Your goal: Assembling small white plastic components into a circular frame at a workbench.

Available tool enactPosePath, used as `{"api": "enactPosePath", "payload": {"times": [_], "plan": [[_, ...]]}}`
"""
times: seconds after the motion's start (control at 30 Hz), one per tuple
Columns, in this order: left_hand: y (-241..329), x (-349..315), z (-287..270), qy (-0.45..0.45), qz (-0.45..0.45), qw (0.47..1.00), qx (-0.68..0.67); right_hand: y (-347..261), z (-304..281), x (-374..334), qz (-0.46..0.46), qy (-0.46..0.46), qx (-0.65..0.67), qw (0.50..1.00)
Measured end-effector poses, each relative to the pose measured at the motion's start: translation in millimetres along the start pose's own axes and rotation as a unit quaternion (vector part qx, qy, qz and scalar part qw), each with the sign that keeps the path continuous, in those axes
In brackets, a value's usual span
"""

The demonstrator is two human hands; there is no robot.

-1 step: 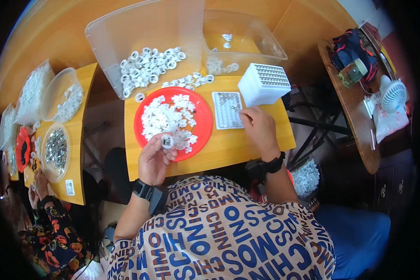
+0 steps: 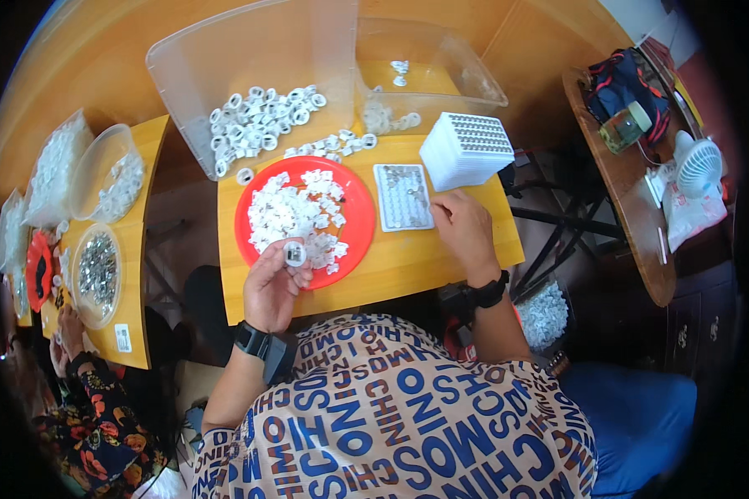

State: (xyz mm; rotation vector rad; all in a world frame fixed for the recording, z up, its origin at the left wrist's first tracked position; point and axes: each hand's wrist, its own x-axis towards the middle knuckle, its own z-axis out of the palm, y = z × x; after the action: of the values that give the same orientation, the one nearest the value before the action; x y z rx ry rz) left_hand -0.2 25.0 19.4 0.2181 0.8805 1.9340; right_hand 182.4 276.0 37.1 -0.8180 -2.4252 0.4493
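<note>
A yellow wood-grained table [image 2: 408, 259] stood before a smooth wooden partition [image 2: 533, 83]; on it a glossy red plate [image 2: 360, 224] held knobbly white plastic parts [image 2: 276, 209] beside a shallow white tray [image 2: 404, 200]. The left hand [image 2: 271, 287] clamped a round white piece [image 2: 295, 254] in its fingertips above the plate's near rim; the right hand [image 2: 466, 233] curled beside the tray, its grip impossible to tell.

Left of centre in your frame, small white plastic parts [image 2: 279, 208] lie on a round red plastic plate [image 2: 359, 229]. To its right lies a flat white rectangular tray [image 2: 404, 200]; behind the plate, upper left, you have a translucent plastic bin [image 2: 258, 50].
</note>
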Motion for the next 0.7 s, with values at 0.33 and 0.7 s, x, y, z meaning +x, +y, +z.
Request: {"api": "enactPosePath", "payload": {"times": [0.33,0.7], "plan": [[-7.1,9.6,2.1,-0.015,-0.018,1.000,-0.002,3.6,14.0,2.2,0.016,-0.111,-0.038,0.993],[-4.2,6.6,3.7,-0.009,-0.021,1.000,-0.011,4.7,32.7,12.6,0.009,-0.124,-0.017,0.992]]}}
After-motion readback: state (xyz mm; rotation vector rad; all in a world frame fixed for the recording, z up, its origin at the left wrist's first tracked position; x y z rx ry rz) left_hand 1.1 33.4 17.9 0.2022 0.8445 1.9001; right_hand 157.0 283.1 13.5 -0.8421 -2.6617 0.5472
